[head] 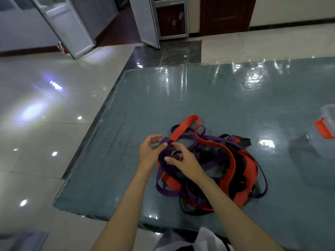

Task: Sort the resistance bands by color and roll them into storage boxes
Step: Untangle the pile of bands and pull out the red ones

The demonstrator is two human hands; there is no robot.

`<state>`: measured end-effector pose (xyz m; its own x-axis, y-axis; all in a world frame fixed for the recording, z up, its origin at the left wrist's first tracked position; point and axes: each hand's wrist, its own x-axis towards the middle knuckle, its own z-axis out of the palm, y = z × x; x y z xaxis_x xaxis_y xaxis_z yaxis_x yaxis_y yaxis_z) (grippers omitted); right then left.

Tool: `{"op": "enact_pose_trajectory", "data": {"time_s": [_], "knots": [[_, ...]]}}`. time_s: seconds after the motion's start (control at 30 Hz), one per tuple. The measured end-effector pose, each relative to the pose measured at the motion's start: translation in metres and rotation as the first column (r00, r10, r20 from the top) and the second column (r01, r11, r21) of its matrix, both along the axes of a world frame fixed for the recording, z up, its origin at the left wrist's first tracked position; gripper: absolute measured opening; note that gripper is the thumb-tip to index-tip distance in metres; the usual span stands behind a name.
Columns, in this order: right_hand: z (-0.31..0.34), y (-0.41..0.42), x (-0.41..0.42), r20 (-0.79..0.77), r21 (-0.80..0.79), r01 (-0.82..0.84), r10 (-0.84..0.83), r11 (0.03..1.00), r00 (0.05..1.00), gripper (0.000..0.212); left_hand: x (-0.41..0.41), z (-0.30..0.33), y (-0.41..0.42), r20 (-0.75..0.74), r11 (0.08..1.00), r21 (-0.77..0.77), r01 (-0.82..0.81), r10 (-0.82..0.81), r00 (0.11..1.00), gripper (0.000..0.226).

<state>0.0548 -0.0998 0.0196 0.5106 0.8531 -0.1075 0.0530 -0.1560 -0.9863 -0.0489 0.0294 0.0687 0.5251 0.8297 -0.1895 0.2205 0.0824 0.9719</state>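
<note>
1. Head view showed a purple band [165, 147] at the near-left edge of the tangled pile [213, 171], pinched by both hands, seemingly to start a roll.
2. Left hand [150, 153] gripped the band's looped end; right hand [183, 160] pinched it just beside.
3. Red band [183, 130] crossed behind the pile.
4. Box [328, 127] stood well right of the pile, on the mat [145, 98].

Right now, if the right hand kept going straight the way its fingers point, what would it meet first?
The right hand points up and left, toward the left hand. It would first meet the purple band that both hands hold, then the left hand just behind it. Depth is hard to judge from one view.
</note>
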Motion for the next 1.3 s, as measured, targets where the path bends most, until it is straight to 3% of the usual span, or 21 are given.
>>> {"op": "enact_pose_trajectory", "data": {"time_s": [0.13,0.27,0.37,0.47,0.53,0.67,0.8,1.0,1.17,1.3], "knots": [[0.002,0.013,-0.007,-0.027,0.038,0.208,-0.207,0.977,0.978,0.031,-0.004,0.002,0.000,0.024,0.998,-0.065,0.004,-0.003,1.000,0.036],[0.001,0.015,0.001,-0.050,0.068,0.179,-0.176,0.981,0.983,0.018,-0.013,0.000,0.006,0.079,0.984,-0.171,-0.056,0.071,0.994,0.043],[0.006,0.023,-0.003,-0.138,0.084,0.063,-0.052,0.994,0.989,0.033,-0.013,-0.002,0.010,0.123,0.964,-0.259,-0.053,0.088,0.989,0.042],[0.005,0.032,-0.009,-0.201,0.087,0.095,-0.076,0.992,0.977,0.047,-0.008,-0.005,0.012,0.127,0.958,-0.279,-0.061,0.100,0.987,0.026],[0.005,0.036,-0.005,-0.207,0.064,0.155,-0.139,0.986,0.968,0.043,-0.008,-0.008,0.015,0.108,0.962,-0.270,-0.047,0.078,0.991,0.017],[0.002,0.042,0.013,-0.296,0.025,0.219,-0.202,0.975,0.934,0.017,-0.011,-0.014,0.017,0.080,0.968,-0.244,0.063,-0.045,0.996,0.023],[0.001,0.042,0.024,-0.485,-0.006,0.207,-0.184,0.978,0.855,0.017,-0.004,-0.021,0.015,0.091,0.965,-0.252,0.073,-0.051,0.995,0.028],[0.001,0.034,0.035,-0.575,-0.010,0.147,-0.126,0.989,0.809,0.008,0.008,-0.029,0.018,0.036,0.993,-0.103,0.058,-0.055,0.998,0.025],[0.001,0.028,0.048,-0.593,-0.053,0.259,-0.239,0.964,0.769,0.012,0.006,-0.037,0.029,0.033,0.993,-0.024,-0.115,0.116,0.993,0.029],[0.000,0.018,0.067,-0.652,-0.081,0.383,-0.340,0.920,0.678,0.014,-0.011,-0.042,0.043,-0.003,0.979,0.012,-0.202,0.202,0.979,0.034]]}}
